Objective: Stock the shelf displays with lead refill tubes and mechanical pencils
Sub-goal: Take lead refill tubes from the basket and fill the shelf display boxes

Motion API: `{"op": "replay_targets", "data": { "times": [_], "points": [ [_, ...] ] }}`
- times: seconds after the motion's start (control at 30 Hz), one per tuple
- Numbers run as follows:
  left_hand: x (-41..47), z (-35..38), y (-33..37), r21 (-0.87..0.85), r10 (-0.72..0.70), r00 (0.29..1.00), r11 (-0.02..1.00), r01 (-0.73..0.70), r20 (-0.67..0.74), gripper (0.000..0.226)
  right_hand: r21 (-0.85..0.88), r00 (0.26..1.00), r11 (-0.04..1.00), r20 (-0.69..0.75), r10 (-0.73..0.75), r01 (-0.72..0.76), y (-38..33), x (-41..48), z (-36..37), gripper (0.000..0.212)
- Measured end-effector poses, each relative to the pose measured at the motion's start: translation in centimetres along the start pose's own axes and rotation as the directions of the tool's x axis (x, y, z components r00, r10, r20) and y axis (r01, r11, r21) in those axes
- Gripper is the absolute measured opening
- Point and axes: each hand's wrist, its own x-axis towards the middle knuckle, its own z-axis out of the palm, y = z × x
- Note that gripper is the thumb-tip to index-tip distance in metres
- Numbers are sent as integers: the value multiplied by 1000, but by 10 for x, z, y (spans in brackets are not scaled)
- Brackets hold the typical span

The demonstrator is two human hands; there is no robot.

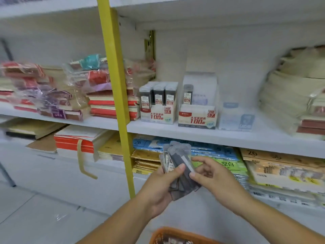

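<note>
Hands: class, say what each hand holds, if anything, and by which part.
The left hand grips a fanned bunch of lead refill tubes by their lower ends; the right hand pinches the front tube at its right edge.

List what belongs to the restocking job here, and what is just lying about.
Job:
lead refill tubes, gripped by left hand, pinched by right hand
HB 0.5 display box
HB 0.7 display box
orange basket

Lying about:
red notebook stacks
beige paper stacks
blue packs, lower shelf
yellow post
</note>
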Motion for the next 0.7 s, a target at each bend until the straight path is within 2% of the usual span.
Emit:
{"op": "replay_targets", "data": {
  "times": [0.23, 0.33, 0.53, 0.63, 0.7],
  "points": [
    [28, 4, 11, -11, 98, 987, 995, -100, -127, 57, -151, 976, 969, -67, -209, 197, 3, 26, 12, 67],
    [32, -4, 11, -9, 117, 976, 993, -121, -186, 60, -224, 961, 941, -47, -272, 255, 3, 34, 15, 69],
    [30, -18, 11, -13, 137, 971, 990, -143, -195, 46, -220, 970, 945, 16, -244, 242, 3, 41, 32, 67],
    [28, -20, 15, -7, 147, 970, 989, -151, -193, 56, -156, 976, 964, -6, -218, 214, 1, 42, 36, 68],
    [27, -22, 18, 11, 157, 969, 987, -157, -189, 60, -68, 980, 978, -18, -197, 196, -2, 40, 36, 59]
  ]
}}
